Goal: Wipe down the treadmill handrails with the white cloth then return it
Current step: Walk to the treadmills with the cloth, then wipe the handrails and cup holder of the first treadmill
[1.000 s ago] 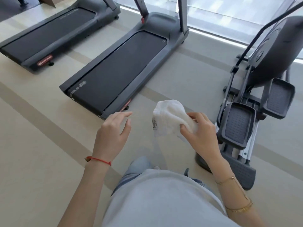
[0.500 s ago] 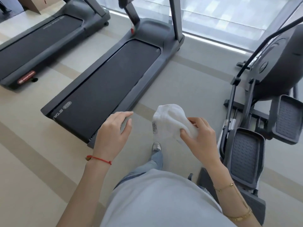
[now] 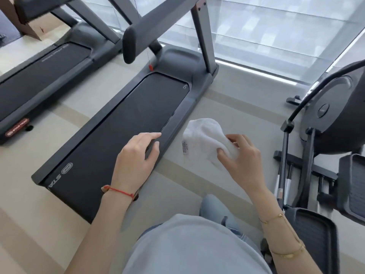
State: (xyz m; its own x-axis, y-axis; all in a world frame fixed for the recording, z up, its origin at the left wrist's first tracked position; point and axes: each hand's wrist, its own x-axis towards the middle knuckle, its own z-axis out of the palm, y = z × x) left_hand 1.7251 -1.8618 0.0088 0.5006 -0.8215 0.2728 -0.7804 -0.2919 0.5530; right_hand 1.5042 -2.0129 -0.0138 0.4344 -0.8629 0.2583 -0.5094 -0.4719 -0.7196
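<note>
Looking down from our head, we see at the bottom centre of the frame our light grey shirt (image 3: pixel 189 246) and blue jeans (image 3: pixel 219 212). Just above it, at the centre right, our right hand (image 3: pixel 243 161) pinches the white cloth (image 3: pixel 205 139) between thumb and fingers; the cloth is bunched, it hangs in the air over the beige floor (image 3: pixel 227 107), and a small label shows on its left edge. At the centre, our left hand (image 3: pixel 136 161) holds nothing, its fingers relaxed and a little spread, over the right edge of the treadmill (image 3: pixel 122 123). A red string bracelet (image 3: pixel 120 191) is on the left wrist and gold bracelets (image 3: pixel 288 252) on the right one. Along the right edge stands an elliptical machine (image 3: pixel 331 123) with dark pedals. Farther, at the upper centre, a padded handrail (image 3: pixel 156 18) of the treadmill reaches toward us, well apart from the cloth. At the upper left lies a second treadmill (image 3: pixel 39 76), and at the upper right a large window (image 3: pixel 276 32).
</note>
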